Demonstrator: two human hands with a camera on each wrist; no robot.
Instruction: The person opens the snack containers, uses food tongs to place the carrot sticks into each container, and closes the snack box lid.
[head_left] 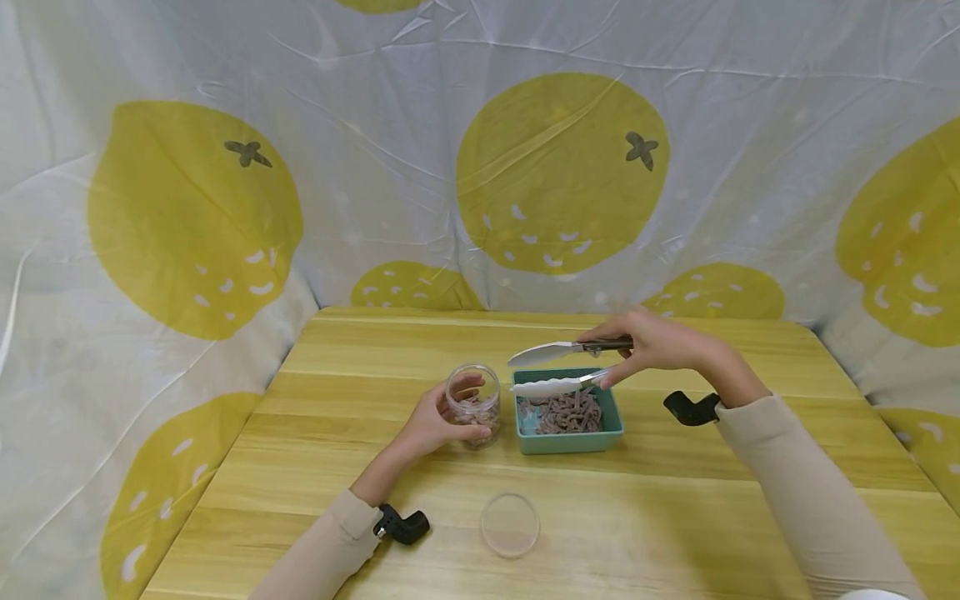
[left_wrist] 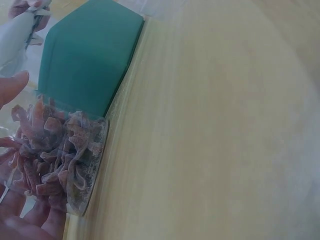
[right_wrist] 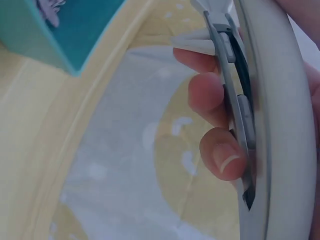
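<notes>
My left hand (head_left: 435, 424) grips a clear plastic jar (head_left: 474, 385), its mouth uncovered and tipped slightly toward the camera. Brownish dried strips (left_wrist: 50, 155) fill the lower part of the jar. In my right hand (head_left: 651, 343) is a pair of tongs (head_left: 551, 352) with white tips, spread apart above a teal rectangular tray (head_left: 570, 445). More brownish strips (head_left: 572, 412) lie inside that tray, mostly toward its middle and right. Nothing shows between the tong tips. Fingers curl around the tongs' handle (right_wrist: 282, 130) in the right wrist view.
A clear round lid (head_left: 510, 525) lies on the wooden table (head_left: 637, 517) in front of the jar and tray. Behind the table hangs a pale curtain (head_left: 390, 167) printed with yellow fruit. Each wrist wears a black camera mount (head_left: 405, 527).
</notes>
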